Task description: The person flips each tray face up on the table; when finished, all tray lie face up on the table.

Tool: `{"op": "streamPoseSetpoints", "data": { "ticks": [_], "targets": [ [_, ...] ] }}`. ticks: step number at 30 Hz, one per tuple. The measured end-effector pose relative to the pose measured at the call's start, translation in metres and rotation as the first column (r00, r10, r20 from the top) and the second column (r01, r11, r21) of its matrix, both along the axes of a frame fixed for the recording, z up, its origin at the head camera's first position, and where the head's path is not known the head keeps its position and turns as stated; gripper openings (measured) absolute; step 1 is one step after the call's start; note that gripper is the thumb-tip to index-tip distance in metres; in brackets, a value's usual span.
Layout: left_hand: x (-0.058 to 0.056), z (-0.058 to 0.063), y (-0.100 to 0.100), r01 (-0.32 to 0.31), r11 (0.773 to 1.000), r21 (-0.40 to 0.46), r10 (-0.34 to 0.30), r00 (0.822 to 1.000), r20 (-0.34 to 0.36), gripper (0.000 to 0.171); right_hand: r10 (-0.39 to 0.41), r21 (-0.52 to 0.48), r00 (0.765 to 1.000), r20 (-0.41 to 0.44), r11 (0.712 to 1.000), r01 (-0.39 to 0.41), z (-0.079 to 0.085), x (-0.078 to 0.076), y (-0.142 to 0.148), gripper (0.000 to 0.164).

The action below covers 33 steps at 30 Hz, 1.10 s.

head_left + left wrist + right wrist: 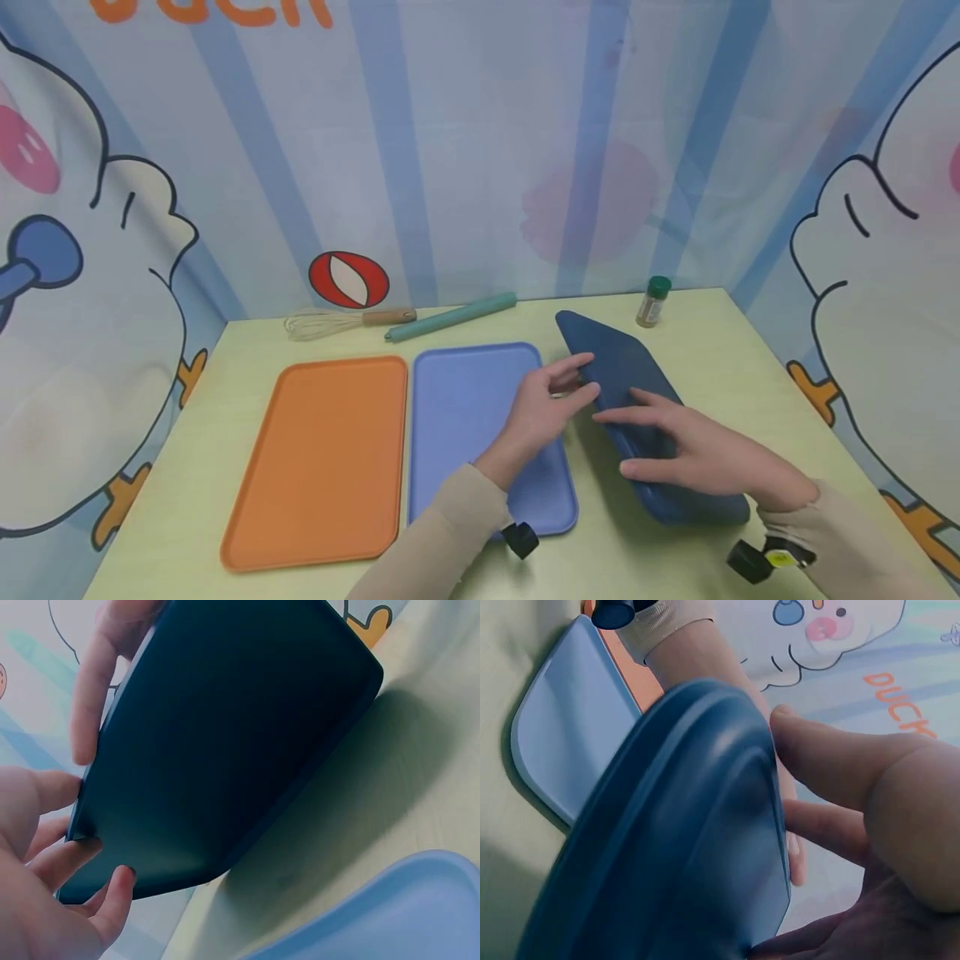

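Note:
A dark blue tray is tilted, one long side raised and the opposite side low towards the table on the right. My left hand grips the raised edge near its far end, several fingers against the face turned to the left. Nearer me, my right hand touches the same tray along the raised edge with its fingers extended. In the right wrist view its thumb meets the edge, and part of that hand is cut off. A lighter blue tray lies flat under my left forearm.
An orange tray lies flat at the left. Behind the trays are a whisk and a green rolling pin. A small green-capped jar stands at the back right, close to the printed backdrop.

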State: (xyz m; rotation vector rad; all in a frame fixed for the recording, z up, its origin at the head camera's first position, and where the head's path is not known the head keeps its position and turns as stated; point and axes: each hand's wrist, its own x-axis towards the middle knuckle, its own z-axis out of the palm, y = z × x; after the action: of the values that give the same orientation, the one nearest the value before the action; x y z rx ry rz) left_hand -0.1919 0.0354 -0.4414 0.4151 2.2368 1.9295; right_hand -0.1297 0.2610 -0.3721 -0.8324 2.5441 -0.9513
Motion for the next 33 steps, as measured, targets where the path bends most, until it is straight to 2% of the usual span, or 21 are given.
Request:
{"op": "streamPoseSetpoints", "data": {
  "ticks": [7, 14, 20, 26, 33],
  "targets": [
    [0.003, 0.005, 0.003, -0.009, 1.0, -0.01, 0.009, 1.0, 0.014, 0.046, 0.007, 0.067, 1.0, -0.022, 0.998, -0.006, 0.003, -0.001, -0.008, 0.07],
    [0.004, 0.008, 0.008, -0.003, 0.999, -0.049, 0.004, 1.0, 0.004, 0.051, -0.016, 0.106, 1.0, -0.012, 0.994, 0.017, 0.008, -0.004, -0.015, 0.048],
    [0.003, 0.009, 0.009, 0.049, 0.996, -0.075, -0.051, 0.998, -0.02, 0.062, -0.035, 0.11, 0.999, -0.029, 0.993, 0.038, 0.01, 0.0, -0.013, 0.047],
    [0.002, 0.011, 0.009, 0.089, 0.995, -0.045, -0.089, 0.996, 0.004, 0.071, -0.01, 0.115, 0.997, -0.071, 0.993, 0.018, 0.014, 0.003, -0.011, 0.051],
    [0.002, 0.014, 0.011, 0.121, 0.991, 0.052, -0.121, 0.993, -0.01, 0.073, 0.014, 0.09, 1.0, -0.01, 0.996, -0.013, 0.022, 0.002, -0.009, 0.054]
  ]
}}
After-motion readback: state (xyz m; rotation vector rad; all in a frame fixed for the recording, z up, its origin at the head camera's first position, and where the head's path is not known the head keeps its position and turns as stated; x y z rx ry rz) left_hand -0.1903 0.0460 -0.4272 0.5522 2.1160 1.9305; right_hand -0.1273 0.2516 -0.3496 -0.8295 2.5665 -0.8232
